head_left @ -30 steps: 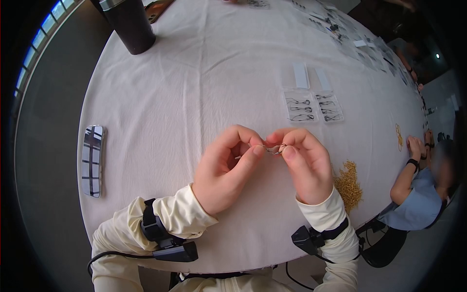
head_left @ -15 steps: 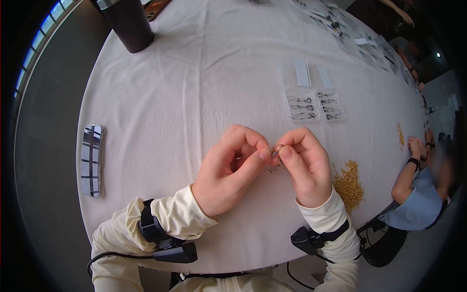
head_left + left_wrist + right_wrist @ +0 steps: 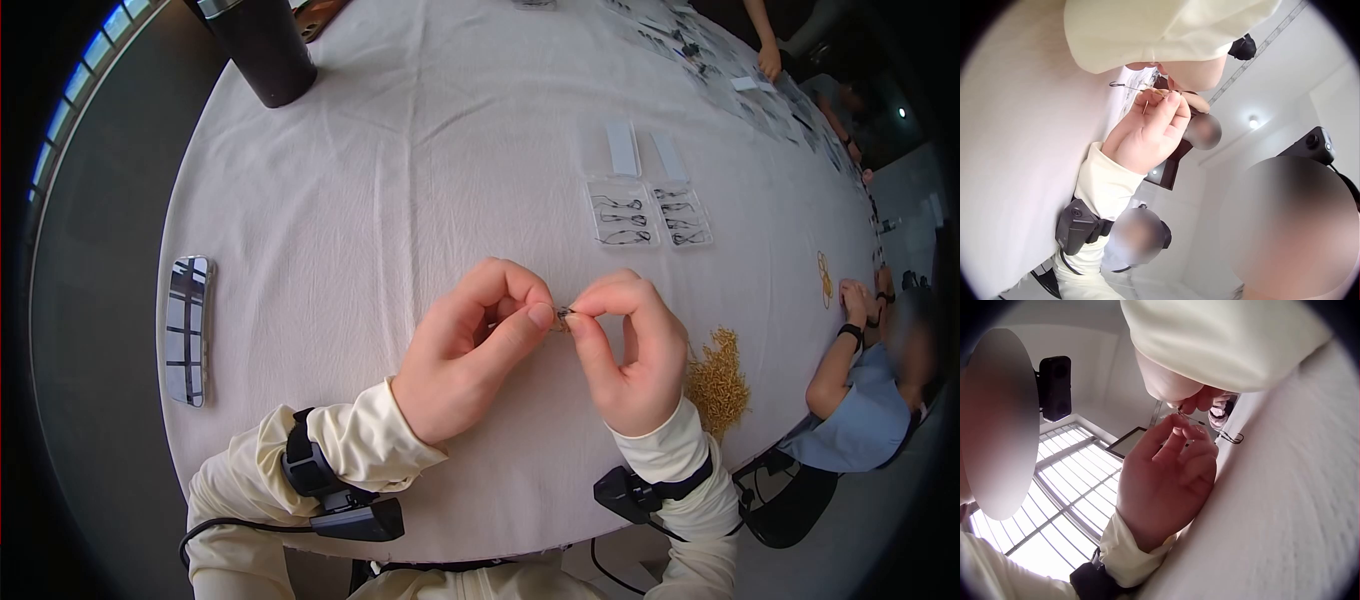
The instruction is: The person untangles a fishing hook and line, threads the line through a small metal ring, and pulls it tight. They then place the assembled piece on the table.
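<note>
- Nearest the person, two cream sleeves [image 3: 370, 445] lie at the near edge of the table [image 3: 400, 180], each with a black wrist camera [image 3: 345, 500] strapped on.
- The left hand [image 3: 465, 350] is raised just above the white cloth. Its fingers are curled, and thumb and forefinger pinch one end of a small wire piece [image 3: 563, 316].
- The right hand [image 3: 628, 350] meets it fingertip to fingertip. Its thumb and forefinger pinch the other end of the same wire piece, and the remaining fingers are curled in.
- The wire piece sits between the two pinches, clear of the cloth. In the wrist views a thin looped end sticks out beyond the fingers.
- Just right of the right hand, a pile of gold bits [image 3: 718, 378] lies on the table.
- Well apart to the left, a phone [image 3: 189, 328] in a checked case lies flat near the table's edge.
- Farther out, two clear trays [image 3: 622, 224] sit side by side holding dark hooks.
- At the far left, a dark tumbler [image 3: 262, 45] stands upright.
</note>
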Tool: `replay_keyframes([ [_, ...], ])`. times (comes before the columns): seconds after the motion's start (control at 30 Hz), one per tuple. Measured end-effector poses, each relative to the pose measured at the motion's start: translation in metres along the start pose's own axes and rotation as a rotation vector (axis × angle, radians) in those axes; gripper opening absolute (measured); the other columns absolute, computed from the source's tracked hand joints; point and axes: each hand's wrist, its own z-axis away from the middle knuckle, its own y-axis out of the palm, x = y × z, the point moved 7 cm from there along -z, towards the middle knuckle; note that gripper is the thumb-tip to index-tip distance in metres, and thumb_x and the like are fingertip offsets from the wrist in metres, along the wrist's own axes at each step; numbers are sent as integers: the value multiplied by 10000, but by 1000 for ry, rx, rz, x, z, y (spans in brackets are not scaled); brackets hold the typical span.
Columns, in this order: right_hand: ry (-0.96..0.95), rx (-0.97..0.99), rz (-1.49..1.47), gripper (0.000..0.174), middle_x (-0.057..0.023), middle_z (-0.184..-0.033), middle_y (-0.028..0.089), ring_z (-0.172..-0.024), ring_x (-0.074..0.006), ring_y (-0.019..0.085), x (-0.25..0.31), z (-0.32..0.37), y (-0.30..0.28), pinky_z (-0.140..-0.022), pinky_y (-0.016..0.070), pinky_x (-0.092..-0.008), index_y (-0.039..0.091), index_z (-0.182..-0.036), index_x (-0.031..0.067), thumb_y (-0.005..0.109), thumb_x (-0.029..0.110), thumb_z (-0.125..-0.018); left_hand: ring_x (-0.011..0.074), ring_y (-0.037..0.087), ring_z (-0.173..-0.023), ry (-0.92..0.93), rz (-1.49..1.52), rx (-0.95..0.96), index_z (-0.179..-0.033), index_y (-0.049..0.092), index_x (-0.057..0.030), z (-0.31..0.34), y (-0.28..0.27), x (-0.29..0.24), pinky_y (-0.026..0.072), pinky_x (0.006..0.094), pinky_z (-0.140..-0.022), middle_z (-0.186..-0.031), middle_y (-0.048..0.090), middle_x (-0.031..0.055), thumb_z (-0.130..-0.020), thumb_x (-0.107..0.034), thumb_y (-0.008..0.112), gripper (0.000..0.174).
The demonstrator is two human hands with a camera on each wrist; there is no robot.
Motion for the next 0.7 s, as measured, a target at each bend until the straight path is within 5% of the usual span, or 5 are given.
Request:
replay_keyframes([
  [0.13, -122, 10, 85, 192, -94, -844, 640, -751, -262, 633, 10, -3, 1, -662, 515, -337, 614, -941, 16, 696, -99, -810, 18, 449, -806, -1, 13, -8, -1057, 564, -57, 0, 1, -1, 382, 193, -725, -905, 538, -55, -1046, -161, 563, 105],
  [0.2, -148, 14, 106, 194, -94, -841, 639, -748, -265, 629, 12, -4, 1, -654, 511, -342, 616, -933, 16, 698, -100, -803, 28, 348, -697, -9, -18, -40, -1002, 541, -83, 0, 1, -3, 299, 207, -595, -878, 475, -55, -1040, -154, 545, 80],
  [0.43, -211, 19, 186, 213, -89, -833, 635, -742, -272, 615, 17, -5, 2, -652, 497, -360, 618, -913, 22, 712, -106, -771, 23, 427, -781, 27, -42, -33, -1055, 564, -62, 1, -3, 1, 374, 196, -695, -877, 517, -59, -1033, -133, 570, 74],
  [0.7, -253, -5, 293, 240, -85, -831, 646, -742, -274, 620, 22, -5, 2, -667, 494, -362, 625, -905, 25, 746, -101, -740, 98, 466, -732, 353, -555, -83, -964, 612, -34, 5, 0, -23, 387, 231, -616, -962, 488, 47, -926, -22, 631, 44],
])
